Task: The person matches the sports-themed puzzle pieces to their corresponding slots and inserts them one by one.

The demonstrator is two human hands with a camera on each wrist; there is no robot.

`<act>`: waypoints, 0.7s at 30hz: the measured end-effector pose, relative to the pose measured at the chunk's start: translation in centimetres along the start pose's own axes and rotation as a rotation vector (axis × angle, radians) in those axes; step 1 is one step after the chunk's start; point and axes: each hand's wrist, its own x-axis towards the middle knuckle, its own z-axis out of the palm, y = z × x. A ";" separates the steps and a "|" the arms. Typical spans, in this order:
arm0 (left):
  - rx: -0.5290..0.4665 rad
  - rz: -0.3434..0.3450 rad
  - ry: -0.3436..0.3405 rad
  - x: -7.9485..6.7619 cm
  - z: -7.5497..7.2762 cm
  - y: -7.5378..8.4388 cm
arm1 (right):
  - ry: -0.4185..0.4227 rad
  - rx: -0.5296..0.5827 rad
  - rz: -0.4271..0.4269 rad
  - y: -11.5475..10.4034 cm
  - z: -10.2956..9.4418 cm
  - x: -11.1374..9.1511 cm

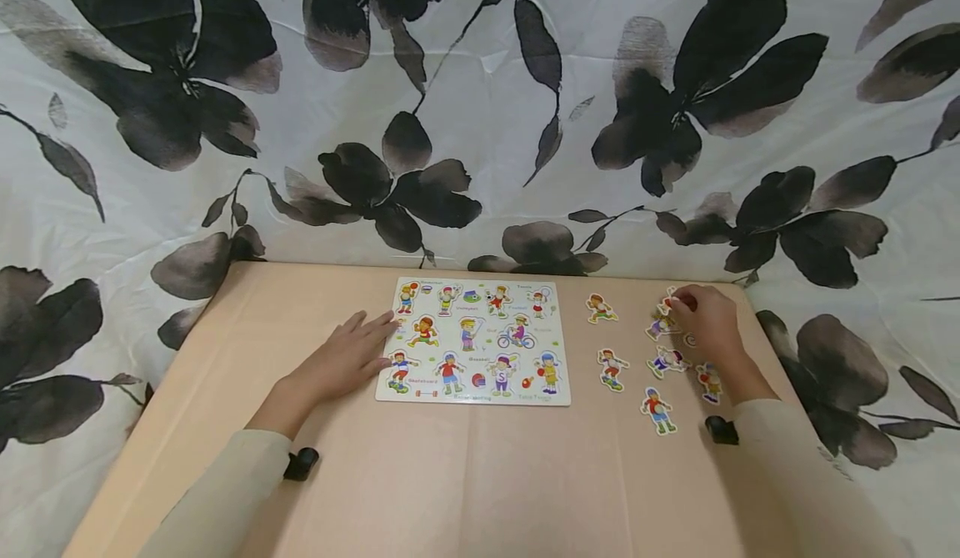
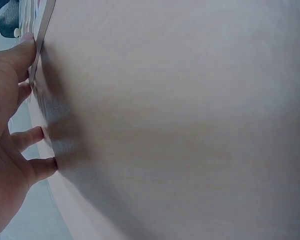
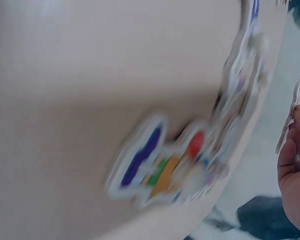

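A white puzzle board [image 1: 468, 402] with printed sports figures lies at the middle of the table's far part. My left hand [image 1: 337, 358] rests flat by its left side, fingers spread and fingertips at the edge. The left wrist view shows the thumb against the board's side [image 2: 41, 30]. At the right, my right hand [image 1: 708, 324] pinches a thin figure-shaped puzzle piece [image 3: 289, 120] between thumb and fingers, raised above the table. In the right wrist view this piece is seen edge-on, so its picture is hidden. Below that hand lies a piece with a red ball [image 3: 195, 144].
Several loose figure pieces lie right of the board, among them a running figure [image 1: 601, 309], one in a red top [image 1: 612, 370] and one in blue trousers [image 1: 658, 412]. More pieces cluster under the right hand. Behind the table [image 1: 480, 491] hangs a flowered cloth [image 1: 495, 108].
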 end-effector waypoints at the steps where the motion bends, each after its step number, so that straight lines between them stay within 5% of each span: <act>1: 0.000 0.000 0.000 0.0 0.0 0.0 | -0.002 0.002 -0.016 -0.4 0.2 0.0; 13: 0.006 0.015 0.016 -0.1 0.2 0.0 | -0.076 0.033 -0.163 -6.0 3.0 0.6; 21: 0.016 0.033 0.033 -0.1 0.5 -0.2 | -0.158 0.100 -0.157 -10.1 5.3 0.6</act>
